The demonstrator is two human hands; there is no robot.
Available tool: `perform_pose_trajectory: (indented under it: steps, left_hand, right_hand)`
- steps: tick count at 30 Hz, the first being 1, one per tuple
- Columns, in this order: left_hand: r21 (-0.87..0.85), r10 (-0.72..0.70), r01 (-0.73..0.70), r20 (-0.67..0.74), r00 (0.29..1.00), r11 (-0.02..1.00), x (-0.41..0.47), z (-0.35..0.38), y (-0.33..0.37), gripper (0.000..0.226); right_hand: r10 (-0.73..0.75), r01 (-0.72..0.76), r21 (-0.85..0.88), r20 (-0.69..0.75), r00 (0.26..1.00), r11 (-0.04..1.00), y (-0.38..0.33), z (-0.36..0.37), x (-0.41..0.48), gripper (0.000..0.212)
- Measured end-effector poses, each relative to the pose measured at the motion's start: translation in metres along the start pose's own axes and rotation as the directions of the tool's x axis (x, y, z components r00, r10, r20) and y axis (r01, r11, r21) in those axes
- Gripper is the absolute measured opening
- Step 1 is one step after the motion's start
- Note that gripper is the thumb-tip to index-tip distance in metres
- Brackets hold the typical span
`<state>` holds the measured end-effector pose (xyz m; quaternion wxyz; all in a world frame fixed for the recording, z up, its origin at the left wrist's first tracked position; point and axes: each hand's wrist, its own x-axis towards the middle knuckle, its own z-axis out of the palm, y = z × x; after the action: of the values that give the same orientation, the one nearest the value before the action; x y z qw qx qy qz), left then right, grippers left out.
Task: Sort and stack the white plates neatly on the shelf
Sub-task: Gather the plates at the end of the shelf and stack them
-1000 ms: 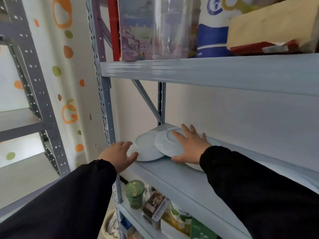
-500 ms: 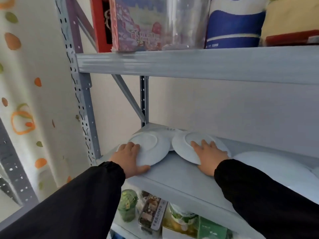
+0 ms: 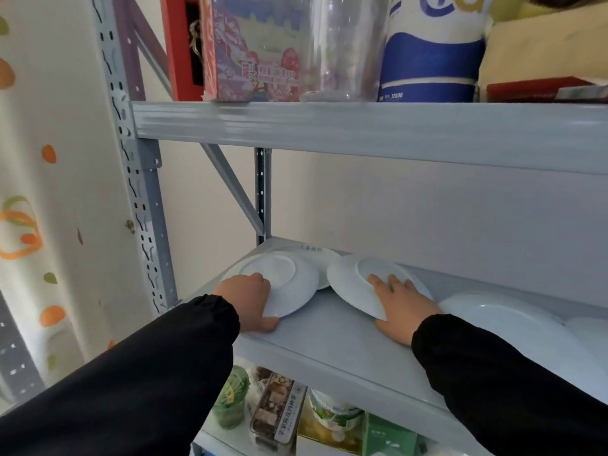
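Left hand (image 3: 250, 301) is gripping the left plate (image 3: 289, 281) at its near rim, fingers curling over. Right hand (image 3: 401, 307) is pinching the right plate (image 3: 352, 284) likewise, fingers spread on top. Both plates are lying upturned on the shelf (image 3: 329, 337).

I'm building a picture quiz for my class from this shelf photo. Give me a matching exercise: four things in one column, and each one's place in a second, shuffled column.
Things
1. left plate
2. right plate
3. clear jar
4. green cup

Places
A. on the upper shelf, beside the blue-and-white pack
B. below the middle shelf
C. under the right hand, fingers spread on it
D. rim in the grip of the left hand

Pairs: 1-D, 2-C, 3-A, 4-B
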<state>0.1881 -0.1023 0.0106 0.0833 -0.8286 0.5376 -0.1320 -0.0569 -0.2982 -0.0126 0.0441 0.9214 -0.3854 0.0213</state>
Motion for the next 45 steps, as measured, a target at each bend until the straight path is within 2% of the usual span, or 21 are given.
perform_pose_trajectory:
  steps: [5, 10, 12, 14, 16, 18, 23, 25, 26, 27, 29, 30, 31, 33, 35, 38, 42, 45]
  left_hand:
    - [-0.032, -0.031, 0.029, -0.072, 0.997, 0.999, -0.001, -0.006, -0.003, 0.043]
    - [-0.216, -0.177, 0.116, -0.288, 0.941, 0.970, 0.014, -0.023, -0.030, 0.042]
    - [-0.377, -0.305, 0.169, -0.339, 0.890, 0.911, 0.019, -0.033, -0.039, 0.041]
    - [-0.594, -0.446, 0.158, -0.376, 0.812, 0.789, 0.025, -0.035, -0.052, 0.038]
    - [-0.764, -0.562, 0.080, -0.395, 0.727, 0.640, 0.027, -0.035, -0.058, 0.026]
    - [-0.895, -0.668, 0.022, -0.317, 0.673, 0.446, 0.027, -0.031, -0.055, 0.017]
    - [-0.999, -0.724, 0.025, 0.045, 0.689, -0.038, 0.041, -0.009, -0.038, 0.030]
    - [-0.967, -0.669, 0.031, 0.197, 0.717, -0.252, 0.051, 0.001, -0.027, 0.033]
    - [-0.947, -0.635, 0.054, 0.254, 0.730, -0.317, 0.056, 0.008, -0.022, 0.035]
    - [-0.946, -0.624, 0.116, 0.289, 0.726, -0.303, 0.059, 0.016, -0.019, 0.035]
    - [-0.954, -0.647, 0.277, 0.284, 0.708, -0.116, 0.060, 0.032, -0.015, 0.033]
    - [-0.951, -0.650, 0.310, 0.249, 0.718, -0.023, 0.059, 0.040, -0.015, 0.033]
    - [-0.951, -0.637, 0.307, 0.208, 0.743, 0.048, 0.057, 0.045, -0.015, 0.035]
    - [-0.958, -0.587, 0.260, 0.140, 0.797, 0.124, 0.058, 0.053, -0.014, 0.052]
    - [-0.961, -0.564, 0.235, 0.115, 0.818, 0.144, 0.057, 0.053, -0.013, 0.071]
    - [-0.967, -0.546, 0.185, 0.062, 0.835, 0.173, 0.057, 0.054, -0.011, 0.061]
    - [-0.957, -0.540, 0.197, 0.052, 0.840, 0.214, 0.055, 0.053, -0.008, 0.051]
    - [-0.948, -0.531, 0.217, 0.065, 0.845, 0.231, 0.055, 0.053, -0.008, 0.054]
  right_hand:
    - [0.036, -0.037, -0.006, -0.071, 0.997, 0.999, 0.007, 0.006, -0.012, 0.080]
    - [0.054, -0.051, 0.033, -0.076, 0.996, 0.998, 0.006, 0.011, -0.016, 0.091]
    - [0.055, -0.052, 0.038, -0.086, 0.995, 0.998, 0.005, 0.011, -0.017, 0.093]
    - [0.052, -0.049, 0.035, -0.089, 0.995, 0.998, 0.005, 0.011, -0.017, 0.093]
    - [0.049, -0.047, 0.034, -0.084, 0.995, 0.998, 0.005, 0.011, -0.017, 0.092]
    - [0.053, -0.050, 0.041, -0.085, 0.995, 0.998, 0.005, 0.012, -0.017, 0.091]
    - [0.060, -0.057, 0.038, -0.101, 0.993, 0.998, 0.004, 0.015, -0.015, 0.091]
    - [0.066, -0.062, 0.042, -0.092, 0.994, 0.997, 0.005, 0.015, -0.013, 0.091]
    - [0.067, -0.064, 0.042, -0.087, 0.994, 0.997, 0.004, 0.015, -0.013, 0.091]
    - [0.068, -0.064, 0.042, -0.084, 0.994, 0.997, 0.004, 0.015, -0.013, 0.091]
    - [0.071, -0.067, 0.044, -0.084, 0.994, 0.997, 0.004, 0.015, -0.014, 0.090]
    - [0.072, -0.068, 0.042, -0.087, 0.994, 0.997, 0.004, 0.015, -0.015, 0.090]
    - [0.072, -0.069, 0.039, -0.091, 0.993, 0.997, 0.004, 0.015, -0.014, 0.090]
    - [0.077, -0.074, 0.038, -0.092, 0.993, 0.997, 0.004, 0.014, -0.014, 0.090]
    - [0.081, -0.078, 0.035, -0.088, 0.993, 0.996, 0.004, 0.014, -0.013, 0.089]
    - [0.085, -0.082, 0.035, -0.091, 0.992, 0.996, 0.003, 0.013, -0.014, 0.089]
    - [0.085, -0.081, 0.047, -0.097, 0.992, 0.996, 0.001, 0.012, -0.015, 0.088]
    - [0.090, -0.083, 0.073, -0.086, 0.992, 0.994, 0.000, 0.009, -0.018, 0.086]
